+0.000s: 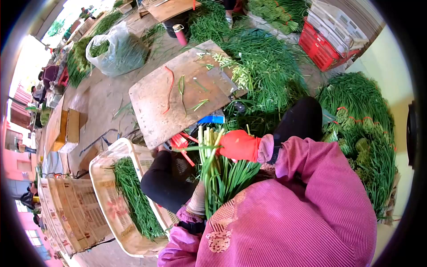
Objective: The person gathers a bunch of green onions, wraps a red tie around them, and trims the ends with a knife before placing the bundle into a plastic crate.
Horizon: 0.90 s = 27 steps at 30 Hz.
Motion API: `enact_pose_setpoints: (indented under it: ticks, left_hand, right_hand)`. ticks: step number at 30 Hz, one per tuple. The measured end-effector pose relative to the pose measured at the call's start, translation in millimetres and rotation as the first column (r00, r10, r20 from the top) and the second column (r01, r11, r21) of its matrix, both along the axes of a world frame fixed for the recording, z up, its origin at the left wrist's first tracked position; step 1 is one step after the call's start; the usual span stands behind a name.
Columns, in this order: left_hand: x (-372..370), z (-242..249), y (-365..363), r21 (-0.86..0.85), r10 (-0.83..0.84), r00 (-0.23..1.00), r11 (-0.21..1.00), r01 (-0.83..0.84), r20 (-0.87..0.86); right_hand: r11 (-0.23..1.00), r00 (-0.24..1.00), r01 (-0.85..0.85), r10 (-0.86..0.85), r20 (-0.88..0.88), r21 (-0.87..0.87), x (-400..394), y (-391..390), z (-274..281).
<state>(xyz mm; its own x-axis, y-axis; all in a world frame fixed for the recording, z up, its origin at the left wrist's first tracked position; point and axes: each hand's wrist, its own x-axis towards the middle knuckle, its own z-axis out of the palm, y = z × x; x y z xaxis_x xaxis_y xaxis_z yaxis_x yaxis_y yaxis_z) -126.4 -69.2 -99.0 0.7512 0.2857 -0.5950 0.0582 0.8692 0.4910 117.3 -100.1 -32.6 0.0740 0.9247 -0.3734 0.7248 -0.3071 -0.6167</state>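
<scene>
An upright bunch of leafy green stalks (211, 155) with pale cut ends, like garlic chives, stands in front of my chest. My right hand (240, 145), in a red glove, is closed at its upper part, where one green strand crosses the stalks. Lower down, my left hand (196, 202), in a pale glove, is wrapped against the bunch's left side, its fingers partly hidden. Just beyond is a tilted wooden board (153, 104) bearing a red strip (170, 89), a flat metal blade (222, 81) and pale cut stalk ends (240, 75). Red ties (179, 142) hang at its near edge.
At my left stands a white plastic crate (95, 178) with greens inside. Loose greens (271, 66) are heaped beyond the board, and tied bundles (360, 129) lie to the right. Farther off are a red crate (318, 46), a pink bottle (179, 34) and a clear bag (118, 53).
</scene>
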Motion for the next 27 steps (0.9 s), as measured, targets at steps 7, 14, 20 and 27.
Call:
enact_pose_setpoints:
  ticks: [7, 14, 20, 27]
  left_hand:
    - [-5, -27, 5, -0.011, -0.019, 0.976, 1.0, 0.022, 0.216]
    - [-1, -13, 1, -0.027, 0.111, 0.99, 0.994, -0.109, 0.083]
    - [-3, -18, 8, -0.141, 0.103, 0.992, 0.986, -0.093, 0.066]
    - [-7, -18, 5, -0.067, 0.129, 0.98, 0.99, -0.12, 0.154]
  right_hand:
    - [0.881, 0.92, 0.082, -0.246, 0.304, 0.465, 42, 10, -8]
    - [0.578, 0.302, -0.186, -0.736, 0.607, 0.794, 184, 14, 38]
    - [0.955, 0.948, 0.164, -0.222, 0.228, 0.246, 70, 12, 50]
    - [0.887, 0.941, 0.338, -0.32, -0.109, 0.315, 37, 20, 3]
